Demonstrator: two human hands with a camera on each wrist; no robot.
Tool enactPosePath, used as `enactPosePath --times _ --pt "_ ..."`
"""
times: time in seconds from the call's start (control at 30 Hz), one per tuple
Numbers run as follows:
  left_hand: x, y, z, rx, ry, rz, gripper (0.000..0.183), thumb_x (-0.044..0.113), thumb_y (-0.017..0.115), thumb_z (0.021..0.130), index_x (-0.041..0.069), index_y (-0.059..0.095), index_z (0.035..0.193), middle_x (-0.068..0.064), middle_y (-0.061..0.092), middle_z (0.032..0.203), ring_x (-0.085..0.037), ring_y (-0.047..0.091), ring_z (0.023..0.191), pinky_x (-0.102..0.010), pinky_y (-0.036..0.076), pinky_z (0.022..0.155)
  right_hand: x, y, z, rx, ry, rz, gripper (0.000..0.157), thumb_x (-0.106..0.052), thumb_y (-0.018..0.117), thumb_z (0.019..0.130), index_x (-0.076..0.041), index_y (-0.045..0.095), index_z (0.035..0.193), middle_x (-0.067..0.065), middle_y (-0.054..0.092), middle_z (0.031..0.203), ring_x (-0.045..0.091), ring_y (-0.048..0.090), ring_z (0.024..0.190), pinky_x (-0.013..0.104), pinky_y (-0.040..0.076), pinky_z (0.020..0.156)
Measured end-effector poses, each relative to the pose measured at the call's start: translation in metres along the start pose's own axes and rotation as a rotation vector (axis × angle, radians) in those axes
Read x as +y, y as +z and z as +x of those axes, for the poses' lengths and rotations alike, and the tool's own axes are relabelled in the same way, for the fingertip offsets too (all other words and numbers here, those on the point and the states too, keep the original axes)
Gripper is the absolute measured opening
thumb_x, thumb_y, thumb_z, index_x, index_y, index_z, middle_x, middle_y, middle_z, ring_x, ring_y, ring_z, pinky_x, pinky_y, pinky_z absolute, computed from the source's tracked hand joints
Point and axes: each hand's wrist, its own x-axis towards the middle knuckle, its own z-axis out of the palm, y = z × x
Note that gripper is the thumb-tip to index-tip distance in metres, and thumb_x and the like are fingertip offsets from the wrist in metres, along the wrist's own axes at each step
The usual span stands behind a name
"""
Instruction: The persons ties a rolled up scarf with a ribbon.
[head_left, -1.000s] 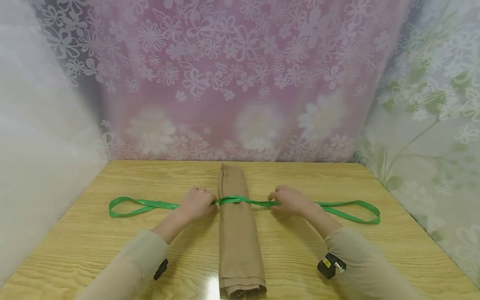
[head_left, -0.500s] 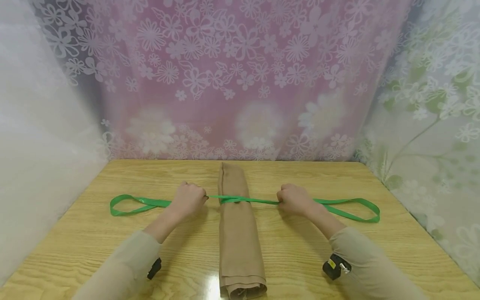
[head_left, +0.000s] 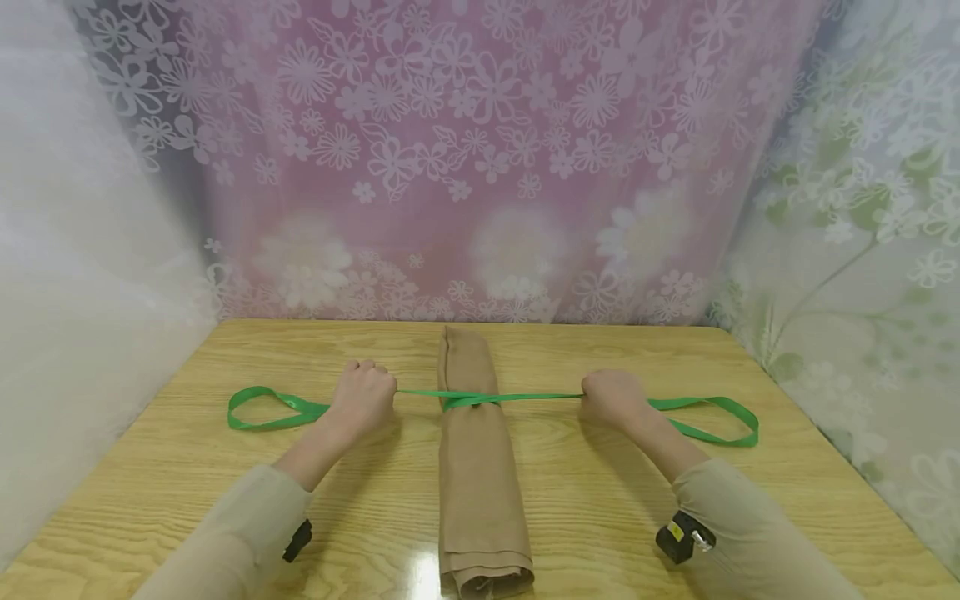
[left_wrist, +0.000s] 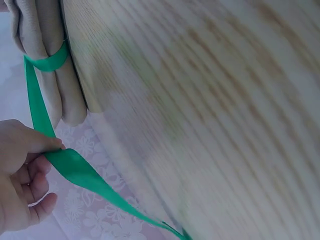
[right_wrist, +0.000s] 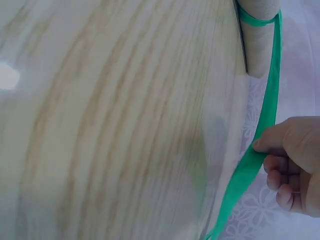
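A rolled brown cloth (head_left: 482, 483) lies lengthwise on the table, with a green ribbon (head_left: 540, 397) looped round it and crossed over on top. My left hand (head_left: 365, 396) pinches the ribbon on the left of the roll; in the left wrist view the thumb (left_wrist: 47, 144) presses it against the fingers. On the right side, my right hand (head_left: 613, 396) pinches the other end between thumb and forefinger, as the right wrist view shows. Between the hands the ribbon runs taut and narrow. Past each hand its loose tail trails outward in a loop.
The wooden table (head_left: 187, 483) has a glossy top. A pink floral curtain (head_left: 465, 167) hangs behind its far edge, with pale sheets at both sides. A small black camera (head_left: 684, 537) sits on the right sleeve.
Both hands have moved apart, the left one leftward and the right one rightward. The ribbon between them has drawn tight and narrow across the cloth roll, which stays in place.
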Motion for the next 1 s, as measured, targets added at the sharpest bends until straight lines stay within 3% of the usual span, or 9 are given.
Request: enactPosePath --times 0.2,0.3,0.43,0.6,0.73,0.83,0.93,1.0 --pt "0.003 -0.001 -0.001 0.024 -0.068 -0.031 0.046 -0.013 0.049 0.064 0.016 0.015 0.051 0.006 0.008 0.049 -0.008 0.009 0.046 -0.02 0.012 0.043 0.006 -0.002 -0.005 0.017 0.098 0.038 0.036 0.002 0.046 0.083 -0.014 0.032 0.054 -0.003 0.025 0.051 0.01 0.02 0.048 0.022 0.017 0.044" --pt "0.003 -0.001 -0.001 -0.006 -0.132 -0.043 0.047 -0.012 0.05 0.066 0.017 0.017 0.05 0.007 0.009 0.047 -0.006 0.008 0.044 -0.019 0.01 0.04 0.009 -0.002 -0.006 0.044 0.112 0.085 0.03 0.001 0.045 0.086 -0.008 0.048 0.058 -0.003 0.03 0.051 0.01 0.024 0.048 0.022 0.02 0.044" --pt "0.005 -0.002 0.001 -0.043 -0.218 -0.121 0.047 -0.01 0.051 0.07 0.017 0.019 0.049 0.008 0.011 0.046 -0.006 0.01 0.043 -0.019 0.011 0.038 0.012 -0.001 -0.007 0.093 0.107 0.145 0.021 -0.001 0.046 0.087 0.002 0.065 0.077 0.0 0.045 0.055 0.01 0.032 0.047 0.022 0.027 0.044" --pt "0.006 -0.002 0.0 -0.044 -0.275 -0.262 0.048 -0.01 0.049 0.076 0.017 0.019 0.05 0.007 0.012 0.047 -0.006 0.009 0.043 -0.019 0.011 0.038 0.012 -0.002 -0.01 0.143 0.111 0.254 0.021 -0.003 0.047 0.089 0.008 0.066 0.091 0.009 0.062 0.069 0.012 0.045 0.048 0.026 0.04 0.046" --pt "0.005 0.0 0.001 -0.001 -0.304 -0.317 0.047 -0.008 0.047 0.081 0.016 0.021 0.05 0.007 0.014 0.047 -0.006 0.011 0.042 -0.018 0.012 0.037 0.012 -0.003 -0.011 0.165 0.123 0.296 0.024 -0.005 0.046 0.091 0.01 0.064 0.096 0.009 0.063 0.071 0.011 0.044 0.047 0.026 0.039 0.045" --pt "0.005 0.001 0.002 0.052 -0.322 -0.345 0.04 -0.004 0.048 0.084 0.008 0.038 0.048 0.006 0.019 0.045 -0.006 0.015 0.04 -0.018 0.014 0.037 0.014 -0.002 -0.011 0.209 0.123 0.335 0.024 -0.005 0.047 0.091 0.012 0.063 0.098 0.013 0.064 0.072 0.01 0.04 0.043 0.023 0.034 0.041" --pt "0.005 0.001 0.002 0.069 -0.355 -0.427 0.021 -0.003 0.047 0.084 -0.007 0.065 0.073 0.006 0.025 0.042 -0.004 0.016 0.037 -0.017 0.015 0.035 0.016 -0.001 -0.01 0.267 0.128 0.379 0.023 -0.004 0.05 0.09 0.013 0.063 0.098 0.02 0.066 0.079 0.008 0.035 0.038 0.02 0.03 0.037" --pt "0.005 0.001 0.002 0.065 -0.381 -0.492 0.027 -0.001 0.045 0.082 -0.011 0.066 0.097 0.007 0.027 0.041 -0.003 0.016 0.036 -0.017 0.016 0.034 0.017 -0.001 -0.01 0.287 0.14 0.418 0.024 -0.004 0.049 0.088 0.013 0.061 0.101 0.025 0.066 0.085 0.008 0.03 0.036 0.019 0.026 0.035"
